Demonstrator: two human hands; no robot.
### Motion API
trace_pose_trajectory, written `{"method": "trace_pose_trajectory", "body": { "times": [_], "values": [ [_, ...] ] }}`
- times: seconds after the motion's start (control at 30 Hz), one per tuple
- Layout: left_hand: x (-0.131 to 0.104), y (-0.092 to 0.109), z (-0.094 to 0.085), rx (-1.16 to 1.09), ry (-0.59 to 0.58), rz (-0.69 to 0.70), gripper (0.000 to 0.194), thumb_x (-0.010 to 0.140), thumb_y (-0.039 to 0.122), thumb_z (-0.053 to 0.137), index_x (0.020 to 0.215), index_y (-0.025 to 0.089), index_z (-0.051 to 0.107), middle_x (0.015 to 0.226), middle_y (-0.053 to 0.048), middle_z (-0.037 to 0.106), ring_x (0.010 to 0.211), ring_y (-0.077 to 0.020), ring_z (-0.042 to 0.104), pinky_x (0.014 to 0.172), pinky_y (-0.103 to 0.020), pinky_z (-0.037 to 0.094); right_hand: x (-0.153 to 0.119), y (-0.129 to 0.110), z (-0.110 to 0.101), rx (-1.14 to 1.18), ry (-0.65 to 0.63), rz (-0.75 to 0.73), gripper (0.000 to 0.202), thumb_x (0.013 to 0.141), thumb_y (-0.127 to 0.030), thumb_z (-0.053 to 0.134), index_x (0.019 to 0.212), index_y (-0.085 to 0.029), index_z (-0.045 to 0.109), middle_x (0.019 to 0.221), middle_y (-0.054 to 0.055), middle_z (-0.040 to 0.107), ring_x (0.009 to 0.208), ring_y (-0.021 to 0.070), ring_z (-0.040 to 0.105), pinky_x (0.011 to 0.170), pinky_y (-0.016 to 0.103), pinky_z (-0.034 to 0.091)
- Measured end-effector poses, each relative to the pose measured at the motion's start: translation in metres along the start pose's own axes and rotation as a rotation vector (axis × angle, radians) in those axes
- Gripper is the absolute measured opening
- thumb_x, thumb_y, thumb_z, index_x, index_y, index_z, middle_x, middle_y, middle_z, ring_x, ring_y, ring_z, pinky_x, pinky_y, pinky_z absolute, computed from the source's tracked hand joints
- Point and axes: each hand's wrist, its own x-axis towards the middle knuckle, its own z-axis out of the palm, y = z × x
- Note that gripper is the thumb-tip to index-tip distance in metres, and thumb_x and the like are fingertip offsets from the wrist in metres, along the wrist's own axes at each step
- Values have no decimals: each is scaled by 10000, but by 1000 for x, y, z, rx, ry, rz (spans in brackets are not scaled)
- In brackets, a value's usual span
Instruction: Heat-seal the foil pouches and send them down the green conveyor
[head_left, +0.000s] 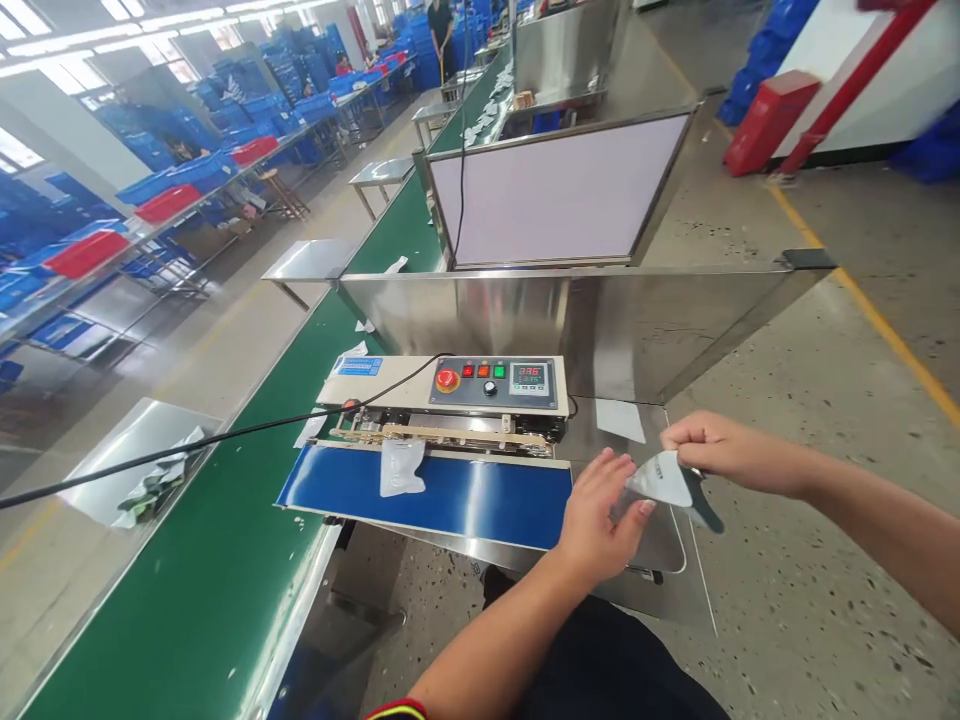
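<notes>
My right hand (pixel 701 448) pinches one end of a small white pouch (pixel 664 482) with faint dark print. A dark grey flap (pixel 706 505) hangs just below that hand; whether it belongs to the pouch I cannot tell. My left hand (pixel 600 515) is at the pouch's other end, its thumb spread away from its fingers. Whether those fingers touch the pouch is unclear. To the left, a band sealing machine (pixel 450 385) has a lit display and a red stop button. Another white pouch (pixel 403 468) lies over its blue belt (pixel 495 495), top edge at the sealing track.
A green conveyor (pixel 187 570) runs diagonally along the left. Behind the sealer rises a steel partition (pixel 480 310). A white sheet (pixel 621 420) rests on the steel tabletop. Several pouches lie on a side tray (pixel 90 470). A black cable (pixel 225 437) crosses the conveyor.
</notes>
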Motion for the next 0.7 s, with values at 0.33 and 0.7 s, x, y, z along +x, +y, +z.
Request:
{"method": "trace_pose_trajectory", "body": {
  "times": [0.33, 0.7],
  "values": [
    [-29, 10, -17, -119, 51, -393, 530, 1158, 504, 513, 827, 204, 798, 826, -77, 776, 786, -218, 715, 777, -323, 593, -16, 62, 122, 421, 532, -47, 539, 836, -773, 735, 847, -234, 717, 927, 96, 768, 886, 278, 694, 826, 389, 602],
    [-6, -63, -39, -369, 389, -959, 535, 747, 622, 830, 561, 172, 608, 564, 36, 443, 599, -108, 357, 561, -243, 300, 80, 67, 168, 867, 646, 283, 424, 699, -506, 1008, 816, -197, 742, 775, 110, 756, 649, 220, 718, 623, 336, 667]
  ]
}}
